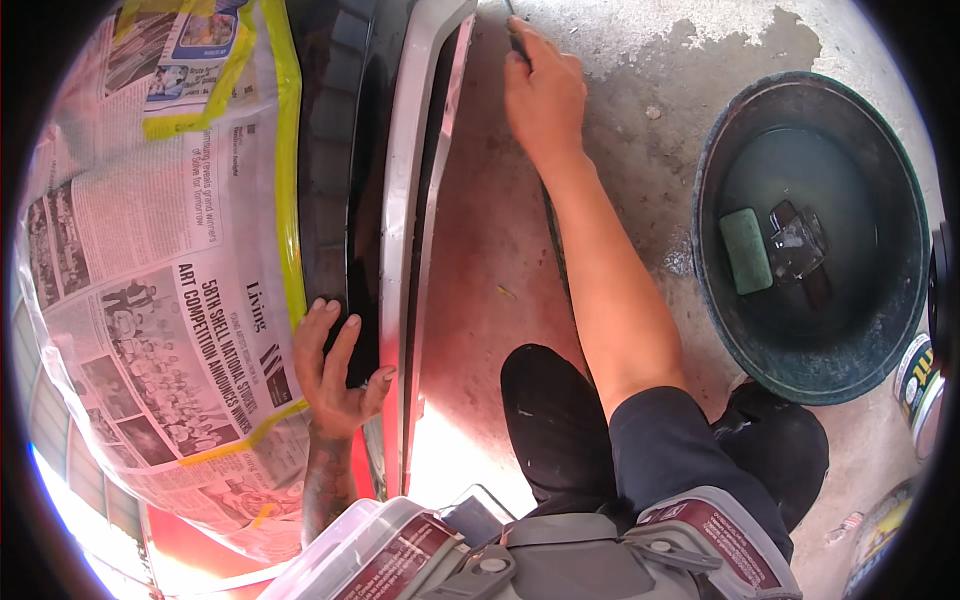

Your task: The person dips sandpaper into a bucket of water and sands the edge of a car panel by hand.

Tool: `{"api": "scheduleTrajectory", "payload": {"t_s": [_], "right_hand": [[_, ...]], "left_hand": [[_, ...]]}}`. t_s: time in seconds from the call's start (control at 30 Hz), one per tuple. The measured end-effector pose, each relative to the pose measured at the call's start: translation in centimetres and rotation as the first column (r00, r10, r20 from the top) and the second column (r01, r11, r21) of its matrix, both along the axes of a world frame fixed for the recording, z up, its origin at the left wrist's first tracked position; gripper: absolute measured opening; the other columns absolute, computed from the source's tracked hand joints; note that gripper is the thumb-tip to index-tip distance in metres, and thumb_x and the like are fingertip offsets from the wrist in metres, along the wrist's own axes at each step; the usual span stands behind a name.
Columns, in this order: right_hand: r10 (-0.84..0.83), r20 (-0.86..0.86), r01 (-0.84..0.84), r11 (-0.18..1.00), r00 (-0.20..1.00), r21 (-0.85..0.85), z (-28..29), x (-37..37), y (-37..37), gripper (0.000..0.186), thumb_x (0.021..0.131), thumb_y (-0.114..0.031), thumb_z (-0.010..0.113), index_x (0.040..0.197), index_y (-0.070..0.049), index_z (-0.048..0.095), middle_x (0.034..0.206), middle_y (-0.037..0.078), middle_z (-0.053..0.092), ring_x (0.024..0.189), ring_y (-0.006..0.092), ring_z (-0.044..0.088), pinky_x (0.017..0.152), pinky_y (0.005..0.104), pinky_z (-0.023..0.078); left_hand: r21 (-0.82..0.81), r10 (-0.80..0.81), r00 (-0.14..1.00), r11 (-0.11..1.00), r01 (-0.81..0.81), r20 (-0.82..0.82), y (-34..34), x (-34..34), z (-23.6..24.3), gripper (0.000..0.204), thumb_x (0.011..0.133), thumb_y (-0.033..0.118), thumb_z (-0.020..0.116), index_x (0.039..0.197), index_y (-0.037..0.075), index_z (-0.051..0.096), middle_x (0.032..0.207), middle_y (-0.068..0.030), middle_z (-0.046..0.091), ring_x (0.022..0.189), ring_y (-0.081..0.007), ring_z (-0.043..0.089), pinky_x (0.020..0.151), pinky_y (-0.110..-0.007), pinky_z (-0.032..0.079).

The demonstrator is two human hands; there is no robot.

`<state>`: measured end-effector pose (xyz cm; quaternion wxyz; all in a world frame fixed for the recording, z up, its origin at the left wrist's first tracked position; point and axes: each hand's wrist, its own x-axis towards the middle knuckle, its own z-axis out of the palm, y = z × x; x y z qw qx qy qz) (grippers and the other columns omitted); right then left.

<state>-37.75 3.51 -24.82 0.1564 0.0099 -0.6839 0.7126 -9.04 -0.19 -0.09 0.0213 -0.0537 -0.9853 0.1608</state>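
Observation:
My left hand (pixel 340 375), fingers apart, rests against a glossy black car panel (pixel 362 260) beside a silver trim strip (pixel 397 230). Left of it, newspaper sheets (pixel 130 230) edged with yellow tape (pixel 290 200) cover the bodywork. Toward the top, my right hand (pixel 545 105) is closed around a small dark thing at the far side of the trim's edge, too hidden to identify; my forearm stretches over the concrete floor.
A dark round tub (pixel 880 290) at the right holds water, a green block (pixel 745 250) and some clear and dark pieces (pixel 798 240). Cans (pixel 915 390) stand at the right rim. My bent knees (pixel 550 420) are below, with red bodywork (pixel 190 545) at lower left.

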Motion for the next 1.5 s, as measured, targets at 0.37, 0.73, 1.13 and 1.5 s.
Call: {"api": "scheduleTrajectory", "payload": {"t_s": [0.37,0.73,1.13,1.5], "right_hand": [[0.183,-0.334,-0.011,0.889,0.925,0.458,2.1,8.1,0.7,0.055,0.078,-0.010,0.062,0.132,-0.017,0.061,0.139,-0.007,0.052,0.107,0.0231,0.050,0.085,0.0380,0.039],[0.446,-0.383,-0.079,0.729,0.809,0.680,5.0,5.6,3.2,0.016,0.082,-0.016,0.062,0.093,-0.016,0.075,0.106,-0.006,0.063,0.097,0.0182,0.053,0.079,0.0362,0.039],[0.508,-0.320,-0.152,0.687,0.800,0.710,5.6,5.0,3.6,0.014,0.082,-0.016,0.061,0.084,-0.015,0.074,0.099,-0.004,0.062,0.098,0.0198,0.056,0.078,0.0378,0.039],[0.469,-0.357,-0.078,0.686,0.808,0.723,5.8,5.2,4.3,0.013,0.084,-0.016,0.061,0.087,-0.016,0.074,0.099,-0.004,0.062,0.097,0.0195,0.056,0.080,0.0375,0.039]], "left_hand": [[-0.005,-0.002,1.000,1.000,0.002,0.000,-0.1,0.0,0.1,0.061,0.090,0.048,0.068,0.128,0.001,0.061,0.135,-0.0207,0.055,0.126,-0.0406,0.052,0.104,-0.052,0.041],[-0.015,-0.004,1.000,1.000,0.004,0.007,-0.1,0.0,0.1,0.063,0.089,0.050,0.068,0.128,0.000,0.062,0.134,-0.0204,0.055,0.126,-0.0405,0.052,0.104,-0.052,0.041],[-0.006,-0.018,1.000,1.000,0.018,0.003,0.1,-0.2,0.0,0.061,0.090,0.048,0.068,0.127,0.000,0.062,0.134,-0.0211,0.055,0.125,-0.0409,0.052,0.104,-0.052,0.042],[-0.018,-0.025,1.000,1.000,0.025,-0.006,0.1,-0.3,0.0,0.061,0.090,0.048,0.067,0.127,0.000,0.062,0.134,-0.0213,0.054,0.125,-0.0409,0.052,0.104,-0.052,0.043]]}}
